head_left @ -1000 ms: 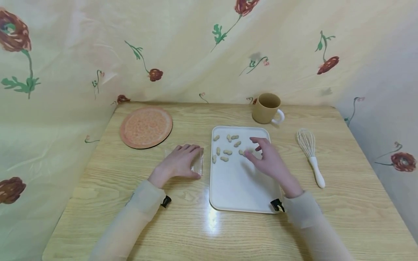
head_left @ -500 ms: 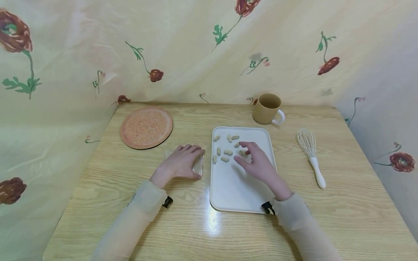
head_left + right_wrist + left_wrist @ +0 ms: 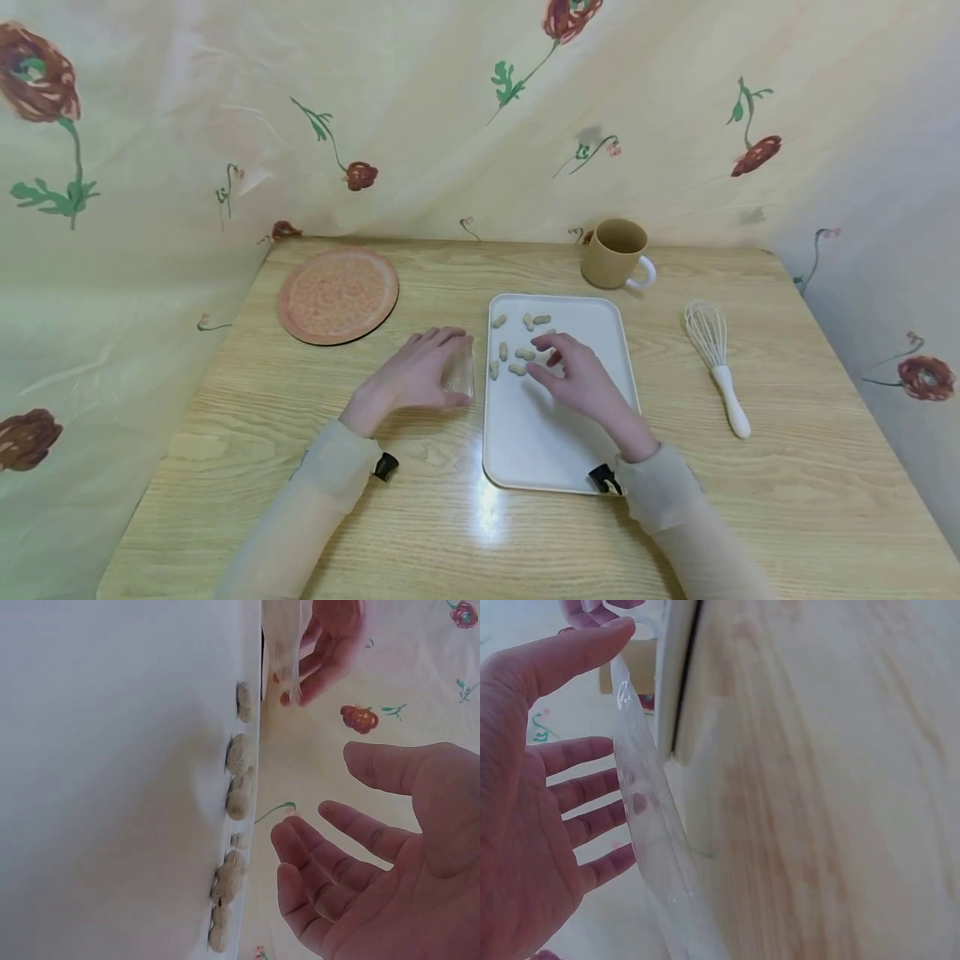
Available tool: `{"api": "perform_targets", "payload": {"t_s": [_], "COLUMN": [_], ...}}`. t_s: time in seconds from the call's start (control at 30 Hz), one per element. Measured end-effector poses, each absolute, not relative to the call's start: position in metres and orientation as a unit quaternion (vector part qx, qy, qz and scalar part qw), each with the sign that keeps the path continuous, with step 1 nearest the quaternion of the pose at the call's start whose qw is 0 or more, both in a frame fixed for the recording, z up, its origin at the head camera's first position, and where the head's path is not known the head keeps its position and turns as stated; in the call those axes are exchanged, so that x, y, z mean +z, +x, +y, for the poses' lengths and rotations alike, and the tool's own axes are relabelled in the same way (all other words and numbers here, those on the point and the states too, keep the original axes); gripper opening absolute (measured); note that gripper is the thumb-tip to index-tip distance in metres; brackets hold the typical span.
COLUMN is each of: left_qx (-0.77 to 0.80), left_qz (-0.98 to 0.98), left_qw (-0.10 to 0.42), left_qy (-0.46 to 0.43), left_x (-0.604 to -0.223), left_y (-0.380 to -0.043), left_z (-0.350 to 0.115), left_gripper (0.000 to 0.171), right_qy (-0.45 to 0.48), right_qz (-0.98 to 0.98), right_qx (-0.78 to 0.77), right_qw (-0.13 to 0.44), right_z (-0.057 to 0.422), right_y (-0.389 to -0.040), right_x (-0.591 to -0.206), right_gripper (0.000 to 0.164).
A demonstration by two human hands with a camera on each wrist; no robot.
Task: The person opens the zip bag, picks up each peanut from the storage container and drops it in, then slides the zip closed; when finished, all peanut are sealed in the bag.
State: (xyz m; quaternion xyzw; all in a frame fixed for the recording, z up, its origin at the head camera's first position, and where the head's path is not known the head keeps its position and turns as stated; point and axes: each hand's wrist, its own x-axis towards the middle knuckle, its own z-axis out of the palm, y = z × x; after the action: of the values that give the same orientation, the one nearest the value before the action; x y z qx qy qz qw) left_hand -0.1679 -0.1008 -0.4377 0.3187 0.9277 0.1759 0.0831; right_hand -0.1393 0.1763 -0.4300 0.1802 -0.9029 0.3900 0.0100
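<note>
My left hand holds a clear plastic bag by its edge, just left of the white tray. In the left wrist view the bag hangs between the thumb and the spread fingers. Several peanuts in their shells lie in the far left part of the tray. Above them hovers my right hand, thumb and fingers apart and holding nothing. It covers some of the peanuts in the head view. The right wrist view shows a row of peanuts along the tray, with the right hand clear of them.
A round orange-pink mat lies at the table's far left. Behind the tray stands a brown mug with a white handle. To the right rests a white whisk. A flowered cloth hangs behind the wooden table.
My right hand has moved left over the tray toward the peanuts. My left hand has lifted the plastic bag from the table and brought it slightly right.
</note>
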Motion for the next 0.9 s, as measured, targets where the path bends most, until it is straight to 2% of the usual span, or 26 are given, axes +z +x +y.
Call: {"api": "perform_targets", "payload": {"t_s": [0.3, 0.63, 0.9], "left_qx": [0.253, 0.304, 0.304], "left_qz": [0.906, 0.879, 0.877], "left_qw": [0.061, 0.012, 0.001], "left_qy": [0.335, 0.368, 0.373], "left_x": [-0.430, -0.433, -0.434], "left_y": [-0.167, -0.163, -0.163], "left_z": [-0.095, -0.076, -0.064], "left_gripper": [0.092, 0.091, 0.093], "right_qy": [0.200, 0.153, 0.109], "right_qz": [-0.886, -0.834, -0.823], "right_qx": [0.418, 0.510, 0.538], "right_qw": [-0.030, -0.146, -0.147], "right_z": [0.161, 0.152, 0.147], "right_y": [-0.147, -0.153, -0.155], "right_x": [-0.422, -0.414, -0.418], "right_gripper": [0.028, 0.024, 0.022]}}
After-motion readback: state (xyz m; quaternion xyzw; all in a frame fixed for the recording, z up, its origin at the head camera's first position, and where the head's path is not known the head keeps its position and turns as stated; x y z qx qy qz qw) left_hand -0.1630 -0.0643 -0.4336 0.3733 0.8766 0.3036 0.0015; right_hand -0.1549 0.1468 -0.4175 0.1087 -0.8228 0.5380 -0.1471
